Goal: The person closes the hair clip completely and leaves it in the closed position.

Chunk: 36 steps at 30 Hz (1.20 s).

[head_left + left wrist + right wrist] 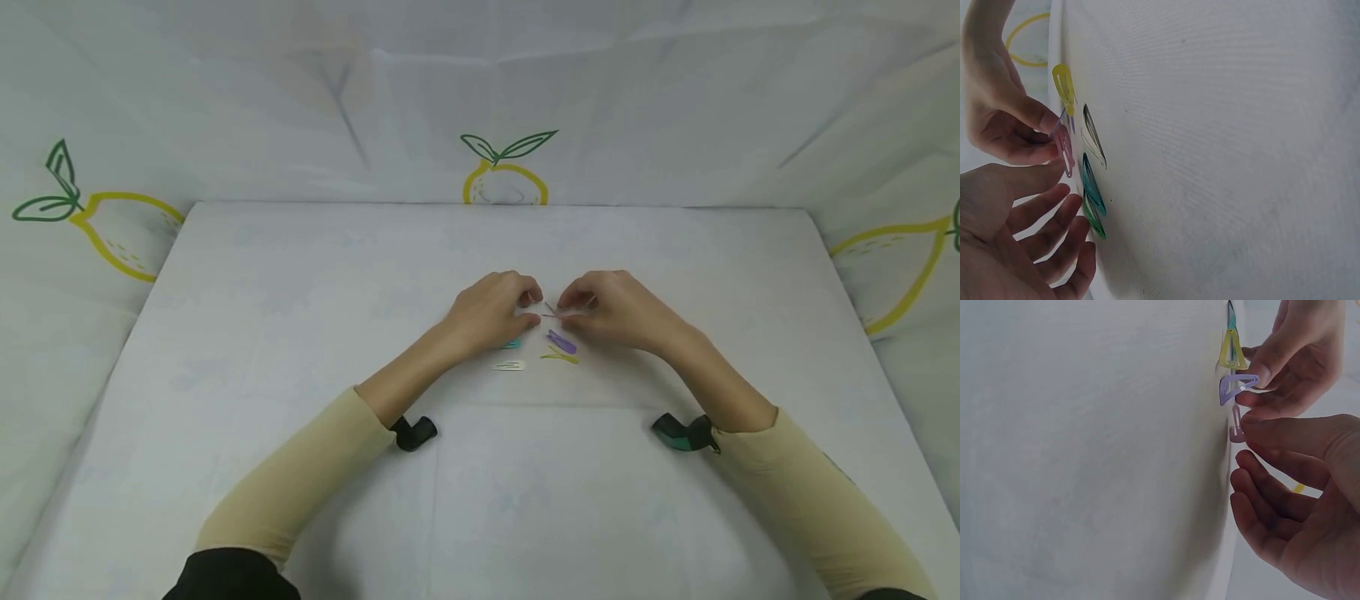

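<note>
Above the middle of the table, my right hand (618, 310) pinches a pink snap hair clip (1237, 424) between thumb and forefinger. In the head view the clip's two arms are spread apart, pointing toward my left hand (491, 310). That hand's fingers are loosely bent, and its thumb is close to the clip's free end. Nearer to me lie a purple hair clip (562, 342) and a yellow hair clip (559, 357), both with spread arms. Left of them are a white clip (510, 365), a teal clip (1092, 185) and a green clip (1092, 215), flat and closed.
A white cloth covers the table (300, 333). White curtains printed with yellow lemons (506, 183) hang behind it and at both sides. Dark wrist-worn devices (415, 433) stick out beside each sleeve.
</note>
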{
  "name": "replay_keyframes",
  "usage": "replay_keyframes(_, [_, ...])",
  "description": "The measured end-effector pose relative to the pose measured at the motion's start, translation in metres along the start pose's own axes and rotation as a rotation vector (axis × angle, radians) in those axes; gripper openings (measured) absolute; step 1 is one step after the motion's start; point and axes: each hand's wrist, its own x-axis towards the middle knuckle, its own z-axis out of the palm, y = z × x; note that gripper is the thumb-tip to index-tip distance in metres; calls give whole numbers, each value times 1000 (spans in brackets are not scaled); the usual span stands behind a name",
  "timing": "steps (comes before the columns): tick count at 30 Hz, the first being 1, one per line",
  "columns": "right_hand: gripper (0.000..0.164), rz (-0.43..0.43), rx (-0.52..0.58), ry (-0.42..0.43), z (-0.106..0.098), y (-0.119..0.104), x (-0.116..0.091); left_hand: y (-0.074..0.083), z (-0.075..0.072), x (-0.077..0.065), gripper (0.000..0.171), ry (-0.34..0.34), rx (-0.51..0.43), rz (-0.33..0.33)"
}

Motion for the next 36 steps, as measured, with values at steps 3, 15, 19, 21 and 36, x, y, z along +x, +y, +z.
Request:
replay_keyframes(3, [16,4,-7,-5,0,2,0,1,1,3,29,4,15,-5])
replay_keyframes(15, [11,-15,-20,2,0,5,0,4,8,12,23,20,43,-1])
replay_keyframes(19, [12,-18,-20,9,0,5,-1,3,9,12,19,32,44,4])
replay_keyframes(21, [13,-16,-20,12,0,6,-1,3,9,11,17,35,47,8])
replay_keyframes(36, [12,-59,-30,77,-1,3,-1,2,12,9,10,79,114,39])
